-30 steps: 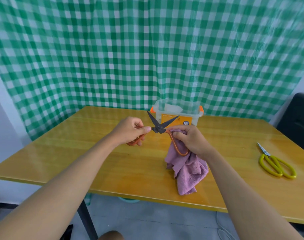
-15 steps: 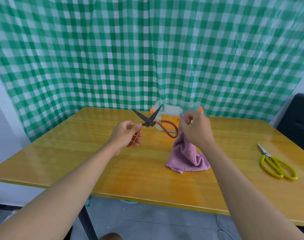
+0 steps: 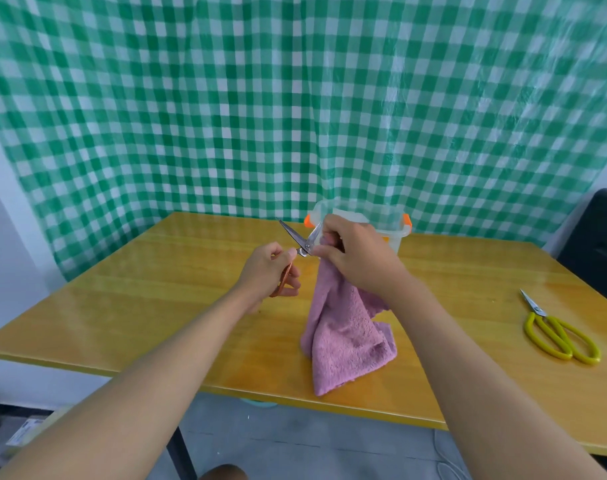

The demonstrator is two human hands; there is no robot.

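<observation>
In the head view, the left grip (image 3: 265, 271) is closing round an orange handle of the scissors (image 3: 300, 238), its fingers curling under the loop and its thumb lying near the pivot. It is holding the scissors in the air just in front of the box (image 3: 393, 225), toward the box's left corner. The blades are standing apart in a narrow V, tips pointing up and away. One tip is showing free to the left of the box, and the other is running up against the fingers (image 3: 331, 233) of the right grip (image 3: 359, 259). The right grip is pinching the top of the cloth (image 3: 347, 336), bunching it right beside the pivot, directly in front of the box and hiding part of the box's front wall. Whether the cloth is lying between the blades I cannot tell, since the fingers are covering that spot. The cloth is hanging down from the right grip in pink folds, its lower end resting on the desk (image 3: 149, 292), well in front of the box, close to the desk's near edge. The box itself is sitting clear-walled, with orange clips at its two corners. The yellow scissors (image 3: 556, 332) are lying flat and closed, well to the right of the box and nearer the person. The curtain (image 3: 295, 98) is hanging behind the box, and a dark chair (image 3: 598, 244) is standing far to the right of the box.
</observation>
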